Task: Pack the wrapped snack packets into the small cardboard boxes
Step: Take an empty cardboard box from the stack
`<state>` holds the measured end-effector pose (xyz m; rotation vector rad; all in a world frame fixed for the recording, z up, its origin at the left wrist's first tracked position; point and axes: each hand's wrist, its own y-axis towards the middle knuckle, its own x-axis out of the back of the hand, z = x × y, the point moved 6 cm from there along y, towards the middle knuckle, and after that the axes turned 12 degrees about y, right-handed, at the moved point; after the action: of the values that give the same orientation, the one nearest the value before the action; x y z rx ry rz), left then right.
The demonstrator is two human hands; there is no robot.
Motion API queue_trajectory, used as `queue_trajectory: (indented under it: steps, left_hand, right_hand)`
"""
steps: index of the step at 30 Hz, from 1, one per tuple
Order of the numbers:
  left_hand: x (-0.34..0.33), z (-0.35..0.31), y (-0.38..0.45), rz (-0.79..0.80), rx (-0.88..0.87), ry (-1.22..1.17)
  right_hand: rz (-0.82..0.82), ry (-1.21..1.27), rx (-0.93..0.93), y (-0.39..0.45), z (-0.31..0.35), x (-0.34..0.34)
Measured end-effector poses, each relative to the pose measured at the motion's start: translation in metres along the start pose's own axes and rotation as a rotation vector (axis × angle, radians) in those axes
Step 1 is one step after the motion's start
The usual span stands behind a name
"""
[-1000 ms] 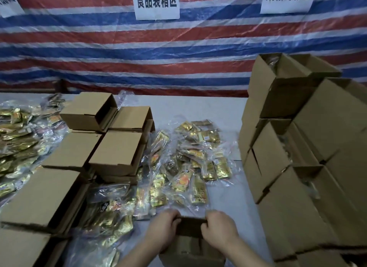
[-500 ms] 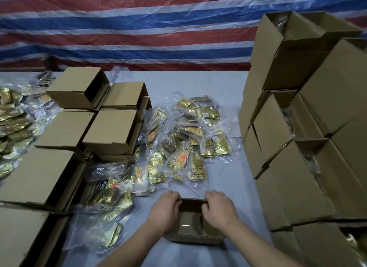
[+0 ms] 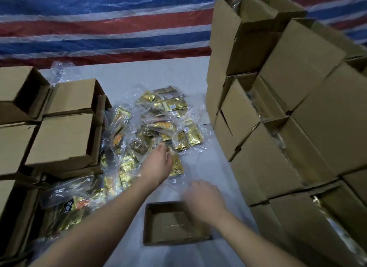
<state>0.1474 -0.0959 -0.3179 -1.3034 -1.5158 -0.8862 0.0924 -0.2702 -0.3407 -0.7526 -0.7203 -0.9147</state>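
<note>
Head view showed a tarp (image 3: 99, 28) behind a table (image 3: 139, 72). Stacked boxes (image 3: 288, 127) rose on the right, more boxes (image 3: 59, 139) sat left. Packets (image 3: 158, 125) lay piled between them. An open box (image 3: 170, 225) sat nearest. The left hand (image 3: 157, 165) rested loosely on the packets, grasping nothing clearly; the blurred right hand (image 3: 204, 199) hovered relaxed above the box's right edge.

Open box (image 3: 174, 223) before packets (image 3: 158, 125), apparently between box stacks (image 3: 288, 127).

Hands over an open box and snack packets

The left hand (image 3: 158, 163) rests on the snack packets (image 3: 158, 125); the blurred right hand (image 3: 204, 201) hovers above the open box (image 3: 168, 225).
</note>
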Motion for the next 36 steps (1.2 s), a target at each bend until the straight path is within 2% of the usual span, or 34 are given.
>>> queue_trajectory:
  steps: [5,14,17,22,24,28,31,34,36]
  left_hand:
    - [-0.036,-0.037,0.063,0.203,-0.261,0.337]
    - [-0.12,-0.085,0.154,0.302,-0.566,0.824]
    - [-0.143,-0.095,0.174,0.302,-0.642,0.942]
    - [-0.173,-0.099,0.185,0.351,-0.72,1.134]
    - [-0.176,-0.102,0.182,0.364,-0.765,1.132]
    - [-0.161,-0.105,0.174,0.299,-0.892,1.096]
    - [-0.141,-0.108,0.164,0.266,-0.947,0.985]
    - [-0.117,-0.1,0.151,0.251,-0.899,0.805]
    - [-0.098,-0.089,0.136,0.204,-0.793,0.618]
  right_hand:
    - [-0.009,0.186,-0.151,0.007,-0.014,0.011]
    - [-0.063,0.413,-0.297,0.014,-0.041,0.02]
    - [-0.056,0.403,-0.294,0.019,-0.048,0.018]
    - [-0.039,0.362,-0.186,0.025,-0.049,0.016]
    - [-0.03,0.387,-0.198,0.025,-0.054,0.015]
    - [-0.043,0.544,-0.348,0.031,-0.065,0.013]
    - [-0.053,0.582,-0.384,0.036,-0.07,0.013]
    - [-0.099,0.603,-0.429,0.049,-0.077,0.015]
    - [-0.211,0.789,-0.543,0.06,-0.081,0.016]
